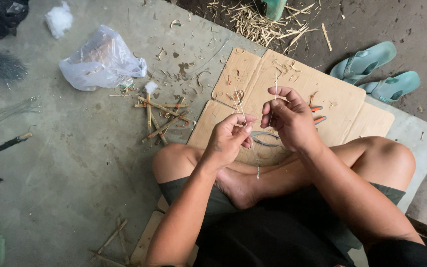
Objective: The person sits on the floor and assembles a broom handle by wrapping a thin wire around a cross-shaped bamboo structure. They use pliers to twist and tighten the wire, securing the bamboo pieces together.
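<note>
I see the left hand [229, 138] and right hand [290, 121] each with its grip pinched on thin pale strands [243, 112] held above the cardboard [322, 89]; they look light, springy and snappable, best taken near the ends.

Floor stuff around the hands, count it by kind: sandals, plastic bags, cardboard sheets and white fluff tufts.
Sandals: 2
Plastic bags: 1
Cardboard sheets: 1
White fluff tufts: 2
Total: 6
</note>
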